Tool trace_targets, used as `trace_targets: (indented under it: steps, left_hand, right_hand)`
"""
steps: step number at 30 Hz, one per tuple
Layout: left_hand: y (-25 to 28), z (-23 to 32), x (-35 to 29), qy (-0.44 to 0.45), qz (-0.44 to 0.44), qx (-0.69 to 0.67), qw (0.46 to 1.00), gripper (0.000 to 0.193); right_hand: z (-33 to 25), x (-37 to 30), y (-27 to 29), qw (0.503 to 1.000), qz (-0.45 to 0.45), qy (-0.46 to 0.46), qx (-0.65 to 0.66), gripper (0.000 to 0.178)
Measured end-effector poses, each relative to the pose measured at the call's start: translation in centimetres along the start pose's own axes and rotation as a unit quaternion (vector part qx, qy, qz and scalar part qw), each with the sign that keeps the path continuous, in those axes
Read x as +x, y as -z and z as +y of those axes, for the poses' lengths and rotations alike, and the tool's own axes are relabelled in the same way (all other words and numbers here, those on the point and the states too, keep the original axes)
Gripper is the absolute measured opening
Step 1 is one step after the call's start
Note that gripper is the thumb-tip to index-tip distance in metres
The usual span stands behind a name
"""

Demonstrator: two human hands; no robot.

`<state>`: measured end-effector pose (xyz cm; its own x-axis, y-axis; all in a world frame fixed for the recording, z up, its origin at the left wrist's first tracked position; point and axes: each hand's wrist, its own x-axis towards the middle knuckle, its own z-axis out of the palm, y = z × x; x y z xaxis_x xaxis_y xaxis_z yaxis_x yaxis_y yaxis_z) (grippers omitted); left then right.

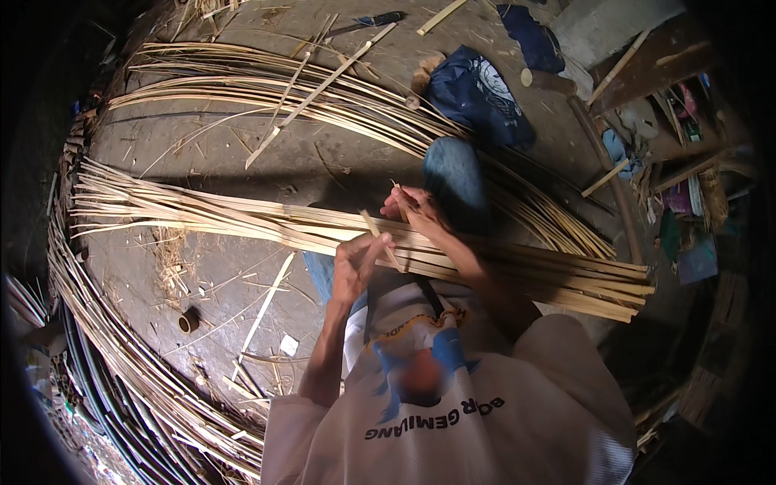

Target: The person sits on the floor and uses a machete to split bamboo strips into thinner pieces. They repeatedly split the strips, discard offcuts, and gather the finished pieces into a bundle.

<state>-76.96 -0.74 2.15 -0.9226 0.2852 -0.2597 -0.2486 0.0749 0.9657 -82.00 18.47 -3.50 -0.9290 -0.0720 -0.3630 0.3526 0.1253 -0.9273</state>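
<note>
Over the head camera I take this for a rough, small-scale workshop where bamboo or similar cane is worked by hand. What tells me so is the stock: I see a bundle of pale split strips (226, 212) lying across the person's legs, a second bundle of thinner strips (194, 87) beyond it, and long bowed lengths (137, 356) beside dark rods (95, 368) along the left. Shavings (171, 263) and offcuts (267, 311) litter the grey, stained floor (218, 279), which serves as the work surface. Near the top I make out a dark-handled tool (381, 19); at right, a wooden rack (659, 69) stands among jumbled oddments.
</note>
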Motion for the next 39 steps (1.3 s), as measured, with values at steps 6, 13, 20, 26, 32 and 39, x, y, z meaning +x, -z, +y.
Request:
trace_targets:
  steps: [6, 13, 20, 26, 32, 39]
  left_hand:
    - [-0.5, -0.7, 5.7, -0.221, 0.003, 0.293, 0.93, 0.025]
    - [-1.1, -3.4, 7.0, -0.185, -0.005, 0.293, 0.938, 0.031]
    - [-1.6, -1.8, 6.6, -0.191, 0.026, 0.402, 0.895, 0.038]
    - [-1.5, -2.6, 7.7, -0.245, 0.115, 0.409, 0.871, 0.045]
    - [-1.8, 1.3, 5.4, -0.182, -0.011, 0.478, 0.86, 0.049]
    - [-4.4, -5.5, 4.1, -0.174, 0.05, 0.52, 0.835, 0.053]
  right_hand:
    - [-1.2, -1.4, 0.6, 0.999, -0.003, 0.011, -0.05, 0.052]
    - [-1.9, -2.2, 0.1, 0.988, 0.023, -0.073, 0.134, 0.052]
    - [0.5, 0.3, 0.1, 0.982, 0.056, -0.081, 0.16, 0.04]
    - [0.0, -0.9, 0.6, 0.958, 0.114, -0.066, 0.256, 0.039]
    - [-10.1, -6.8, -0.6, 0.994, 0.067, 0.08, 0.041, 0.039]
    - [-2.3, -4.9, 1.0, 0.979, 0.092, -0.071, 0.168, 0.032]
